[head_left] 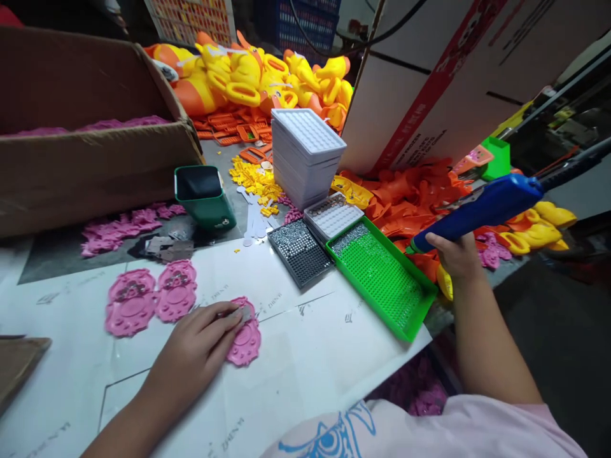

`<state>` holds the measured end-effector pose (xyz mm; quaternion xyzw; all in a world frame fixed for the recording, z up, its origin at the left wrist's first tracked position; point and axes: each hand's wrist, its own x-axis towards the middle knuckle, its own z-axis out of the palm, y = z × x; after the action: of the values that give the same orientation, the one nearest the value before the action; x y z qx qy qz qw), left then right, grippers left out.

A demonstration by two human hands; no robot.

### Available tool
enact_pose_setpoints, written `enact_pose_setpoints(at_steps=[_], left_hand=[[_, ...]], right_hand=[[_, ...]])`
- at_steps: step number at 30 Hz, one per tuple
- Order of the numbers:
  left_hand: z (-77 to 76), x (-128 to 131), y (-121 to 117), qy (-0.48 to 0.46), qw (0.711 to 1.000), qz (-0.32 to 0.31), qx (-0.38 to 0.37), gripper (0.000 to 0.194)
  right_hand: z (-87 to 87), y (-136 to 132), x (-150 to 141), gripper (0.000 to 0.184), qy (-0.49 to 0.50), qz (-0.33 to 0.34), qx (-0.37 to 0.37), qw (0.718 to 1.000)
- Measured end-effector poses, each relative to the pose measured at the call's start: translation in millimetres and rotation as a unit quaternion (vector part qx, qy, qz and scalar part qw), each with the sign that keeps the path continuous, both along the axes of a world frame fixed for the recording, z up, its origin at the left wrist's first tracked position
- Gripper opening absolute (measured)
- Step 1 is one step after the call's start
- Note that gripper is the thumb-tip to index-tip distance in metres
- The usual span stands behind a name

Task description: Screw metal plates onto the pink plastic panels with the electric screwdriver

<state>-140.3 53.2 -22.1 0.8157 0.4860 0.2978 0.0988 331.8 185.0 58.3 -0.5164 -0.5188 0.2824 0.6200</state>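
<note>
Blue electric screwdriver (482, 207): gripped in closed right hand (456, 257), tip angled down toward left hand (205, 334); likely weighty, best held mid-barrel. Pink moulded panel (245, 346): beneath left fingers, long axis running away from wearer; presumably light, stiff, rim-held. Small grey plate (245, 313): pinched in left fingers.

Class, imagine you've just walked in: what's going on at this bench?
A person's left hand has its fingers on a small gray plate over a pink plastic piece. The right hand grips a blue power screwdriver, its tip near the green tray. Two more pink pieces lie farther left.
</note>
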Motion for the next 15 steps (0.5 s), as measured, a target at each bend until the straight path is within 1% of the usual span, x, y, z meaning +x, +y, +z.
enact_pose_setpoints(at_steps=[2,4,7,9,11,13,15], left_hand=[[0.9,1,1,0.002,1.0,-0.001,0.004,0.021],[2.6,5,1,0.006,1.0,0.003,0.011,0.02],[5.3,13,0,0.012,1.0,0.003,0.017,0.019],[6.3,19,-1,0.014,1.0,0.004,0.018,0.019],[6.7,23,-2,0.015,1.0,0.008,0.018,0.018],[7.6,26,-1,0.016,1.0,0.009,0.012,0.018],[10.0,30,2,0.014,1.0,0.009,0.005,0.018]], right_hand=[[7.5,8,-10,0.035,0.025,0.033,0.002,0.999],[17.5,14,-24,0.03,0.054,0.064,0.022,0.996],[39.4,16,-50,0.029,0.089,0.088,0.066,0.99],[55.7,14,-71,0.027,0.126,0.127,0.077,0.981],[68.3,12,-95,0.027,0.164,0.187,0.054,0.967],[73.0,11,-123,0.03,0.196,0.228,0.033,0.953],[69.0,12,-153,0.029,0.226,0.249,0.024,0.941]])
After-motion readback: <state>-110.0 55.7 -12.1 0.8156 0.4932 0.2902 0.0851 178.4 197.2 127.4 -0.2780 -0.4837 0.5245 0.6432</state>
